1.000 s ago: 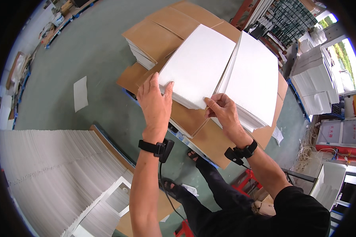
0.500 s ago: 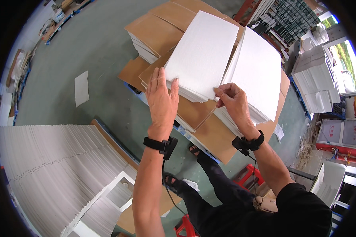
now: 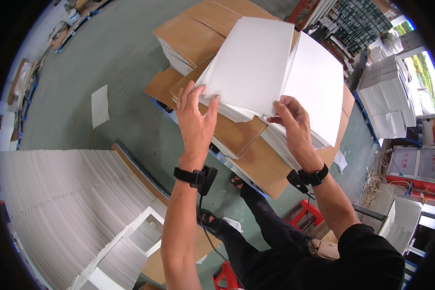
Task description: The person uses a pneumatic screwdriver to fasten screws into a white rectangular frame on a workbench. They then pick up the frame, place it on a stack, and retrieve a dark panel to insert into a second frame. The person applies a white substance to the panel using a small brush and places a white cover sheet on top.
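A white sheet (image 3: 258, 63) lies askew over the left white stack (image 3: 233, 114), its right side reaching across the neighbouring white stack (image 3: 319, 84). My right hand (image 3: 294, 121) pinches the sheet's near right corner between thumb and fingers. At the near left corner is my left hand (image 3: 196, 121), fingers apart, its fingertips against or just beside the paper edges. Both stacks rest on brown cardboard (image 3: 239, 137). Each wrist wears a black strap with a small box on it.
More brown-topped stacks (image 3: 193, 41) stand beyond on the pallet. A large block of upright white sheets (image 3: 72, 208) fills the lower left. Red stools (image 3: 304, 215) are near my legs. A loose sheet (image 3: 100, 106) lies on the grey floor; tall white stacks (image 3: 386, 92) stand at right.
My right hand has moved slightly right with the sheet's corner. The sheet has turned and slid rightward over the other stack. My left hand has barely shifted.
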`<state>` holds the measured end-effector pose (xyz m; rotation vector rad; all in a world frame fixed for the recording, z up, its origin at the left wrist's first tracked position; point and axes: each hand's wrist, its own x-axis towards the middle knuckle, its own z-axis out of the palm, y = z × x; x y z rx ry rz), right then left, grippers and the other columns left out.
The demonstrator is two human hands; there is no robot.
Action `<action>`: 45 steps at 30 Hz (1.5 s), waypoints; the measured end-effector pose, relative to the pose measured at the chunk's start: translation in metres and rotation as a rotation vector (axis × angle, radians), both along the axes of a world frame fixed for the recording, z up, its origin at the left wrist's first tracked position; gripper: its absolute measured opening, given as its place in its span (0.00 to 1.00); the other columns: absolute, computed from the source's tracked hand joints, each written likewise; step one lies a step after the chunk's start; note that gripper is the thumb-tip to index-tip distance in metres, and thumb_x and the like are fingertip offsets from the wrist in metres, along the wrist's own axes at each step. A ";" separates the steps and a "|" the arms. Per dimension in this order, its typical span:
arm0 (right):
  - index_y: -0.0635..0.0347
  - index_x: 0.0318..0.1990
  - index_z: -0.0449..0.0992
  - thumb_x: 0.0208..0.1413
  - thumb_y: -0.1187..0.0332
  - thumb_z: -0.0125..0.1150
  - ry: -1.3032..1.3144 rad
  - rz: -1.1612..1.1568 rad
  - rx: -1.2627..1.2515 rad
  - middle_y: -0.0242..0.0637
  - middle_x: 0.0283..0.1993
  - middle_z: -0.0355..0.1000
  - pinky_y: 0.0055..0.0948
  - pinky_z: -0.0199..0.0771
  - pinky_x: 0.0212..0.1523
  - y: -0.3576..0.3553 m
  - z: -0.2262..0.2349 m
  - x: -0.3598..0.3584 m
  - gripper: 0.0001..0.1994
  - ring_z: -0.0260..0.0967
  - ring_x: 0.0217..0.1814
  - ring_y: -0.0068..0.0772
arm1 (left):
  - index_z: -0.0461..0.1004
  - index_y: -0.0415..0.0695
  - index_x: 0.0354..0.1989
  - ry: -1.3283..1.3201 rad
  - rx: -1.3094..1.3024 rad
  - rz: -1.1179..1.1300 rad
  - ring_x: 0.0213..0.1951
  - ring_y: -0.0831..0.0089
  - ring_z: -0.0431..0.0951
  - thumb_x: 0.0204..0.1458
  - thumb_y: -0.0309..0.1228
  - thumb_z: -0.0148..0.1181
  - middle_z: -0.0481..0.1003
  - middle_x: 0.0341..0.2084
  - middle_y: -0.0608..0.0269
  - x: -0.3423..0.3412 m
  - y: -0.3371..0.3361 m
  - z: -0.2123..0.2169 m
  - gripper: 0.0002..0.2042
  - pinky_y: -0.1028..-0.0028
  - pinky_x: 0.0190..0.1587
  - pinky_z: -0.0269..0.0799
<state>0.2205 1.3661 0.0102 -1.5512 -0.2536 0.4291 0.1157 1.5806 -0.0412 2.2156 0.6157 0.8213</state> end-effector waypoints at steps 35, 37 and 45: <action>0.59 0.58 0.75 0.58 0.72 0.70 -0.130 1.579 -0.964 0.42 0.46 0.81 0.32 0.81 0.44 -0.072 -0.195 -0.316 0.20 0.81 0.40 0.35 | 0.72 0.38 0.42 -0.336 -1.453 1.342 0.34 0.73 0.78 0.67 0.41 0.61 0.75 0.35 0.61 -0.705 -0.098 -0.436 0.16 0.76 0.37 0.82; 0.59 0.58 0.75 0.58 0.70 0.71 -0.071 1.573 -1.004 0.43 0.46 0.81 0.32 0.81 0.44 -0.071 -0.200 -0.326 0.21 0.81 0.40 0.35 | 0.72 0.36 0.43 -0.315 -1.441 1.365 0.35 0.72 0.78 0.67 0.40 0.61 0.75 0.37 0.59 -0.714 -0.087 -0.445 0.16 0.75 0.39 0.83; 0.60 0.57 0.76 0.58 0.69 0.71 -0.021 1.538 -1.012 0.44 0.49 0.81 0.33 0.81 0.45 -0.064 -0.216 -0.342 0.20 0.81 0.39 0.36 | 0.64 0.34 0.65 0.360 -0.913 1.456 0.55 0.56 0.74 0.61 0.40 0.68 0.70 0.56 0.47 -0.694 -0.083 -0.426 0.30 0.59 0.56 0.77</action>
